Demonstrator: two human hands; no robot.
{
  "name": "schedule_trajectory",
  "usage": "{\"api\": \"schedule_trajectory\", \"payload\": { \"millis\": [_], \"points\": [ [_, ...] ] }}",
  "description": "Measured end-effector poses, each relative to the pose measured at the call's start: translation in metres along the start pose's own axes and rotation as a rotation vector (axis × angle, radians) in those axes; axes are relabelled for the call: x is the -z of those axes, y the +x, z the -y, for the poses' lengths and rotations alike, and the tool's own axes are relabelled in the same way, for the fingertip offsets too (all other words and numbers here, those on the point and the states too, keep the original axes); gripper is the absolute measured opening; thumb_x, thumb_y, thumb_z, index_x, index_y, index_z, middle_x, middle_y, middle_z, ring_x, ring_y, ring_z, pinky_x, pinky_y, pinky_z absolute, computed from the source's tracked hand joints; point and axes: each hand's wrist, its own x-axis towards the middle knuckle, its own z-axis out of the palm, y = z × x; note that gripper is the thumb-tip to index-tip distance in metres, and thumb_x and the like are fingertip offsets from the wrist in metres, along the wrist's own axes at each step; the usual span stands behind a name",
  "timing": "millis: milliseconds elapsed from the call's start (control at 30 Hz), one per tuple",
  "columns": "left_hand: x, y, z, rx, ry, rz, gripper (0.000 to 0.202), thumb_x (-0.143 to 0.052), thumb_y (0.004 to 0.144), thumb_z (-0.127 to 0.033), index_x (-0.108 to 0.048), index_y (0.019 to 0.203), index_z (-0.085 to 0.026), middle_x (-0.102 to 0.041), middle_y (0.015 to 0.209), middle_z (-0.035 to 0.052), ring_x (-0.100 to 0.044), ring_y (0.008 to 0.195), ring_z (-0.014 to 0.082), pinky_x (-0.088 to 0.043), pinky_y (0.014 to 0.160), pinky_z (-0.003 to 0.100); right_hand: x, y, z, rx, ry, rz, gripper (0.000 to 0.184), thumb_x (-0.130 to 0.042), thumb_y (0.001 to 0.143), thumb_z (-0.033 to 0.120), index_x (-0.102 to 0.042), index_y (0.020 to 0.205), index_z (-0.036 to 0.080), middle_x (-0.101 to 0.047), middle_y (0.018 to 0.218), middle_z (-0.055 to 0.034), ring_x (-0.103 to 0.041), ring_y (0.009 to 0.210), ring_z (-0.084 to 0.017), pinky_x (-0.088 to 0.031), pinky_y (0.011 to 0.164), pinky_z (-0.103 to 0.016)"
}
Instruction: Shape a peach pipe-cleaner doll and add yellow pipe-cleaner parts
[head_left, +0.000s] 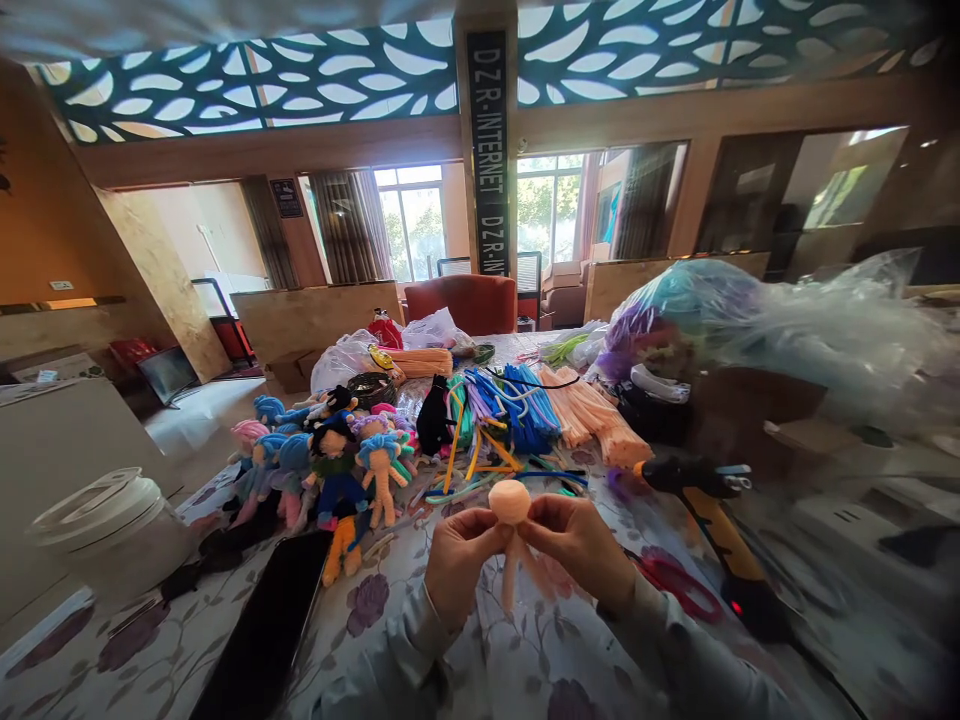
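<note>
Both my hands meet over the table's near edge and hold a peach pipe-cleaner doll [511, 504] with a round fuzzy head. My left hand [459, 565] is closed on the doll's body from the left. My right hand [581, 548] pinches it from the right, just under the head. The doll's thin legs hang down between my wrists. Behind my hands lies a spread of loose coloured pipe cleaners [501, 420].
Finished dolls [330, 465] are piled at the left on the flowered tablecloth [525, 670]. A dark phone [264, 630] lies near left, a white tub [112, 535] further left. A glue gun [694, 478] and red scissors [679, 585] lie right, below plastic bags [757, 320].
</note>
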Motion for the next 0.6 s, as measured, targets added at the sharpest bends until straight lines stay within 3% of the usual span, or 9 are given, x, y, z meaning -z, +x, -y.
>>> {"api": "schedule_trajectory", "payload": {
  "millis": [133, 333, 600],
  "points": [
    [0.0, -0.001, -0.002, -0.031, 0.053, -0.021, 0.021, -0.083, 0.053, -0.028, -0.072, 0.063, -0.013, -0.069, 0.06, 0.0035, -0.061, 0.059, 0.0161, -0.048, 0.06, 0.026, 0.0, 0.0, -0.002, 0.012, -0.102, -0.041, 0.026, -0.067, 0.074, 0.041, -0.067, 0.073, 0.015, -0.066, 0.067, -0.0031, -0.058, 0.064, -0.017, -0.043, 0.056, -0.026],
    [-0.003, 0.0, -0.004, 0.019, -0.048, 0.045, 0.026, -0.081, 0.058, -0.032, -0.074, 0.074, -0.013, -0.072, 0.069, 0.0068, -0.065, 0.065, 0.02, -0.051, 0.067, 0.032, 0.007, 0.002, 0.009, -0.078, 0.186, 0.043, 0.03, -0.071, 0.068, 0.044, -0.071, 0.076, 0.015, -0.069, 0.069, -0.0028, -0.06, 0.066, -0.017, -0.046, 0.063, -0.028],
    [-0.004, 0.0, -0.004, 0.03, -0.133, 0.05, 0.023, -0.08, 0.058, -0.03, -0.074, 0.072, -0.012, -0.071, 0.067, 0.0067, -0.064, 0.063, 0.0173, -0.052, 0.069, 0.031, 0.007, 0.0, 0.013, -0.114, 0.3, 0.056, 0.03, -0.075, 0.066, 0.041, -0.071, 0.079, 0.014, -0.069, 0.074, -0.0035, -0.061, 0.068, -0.016, -0.047, 0.066, -0.027]
  ]
}}
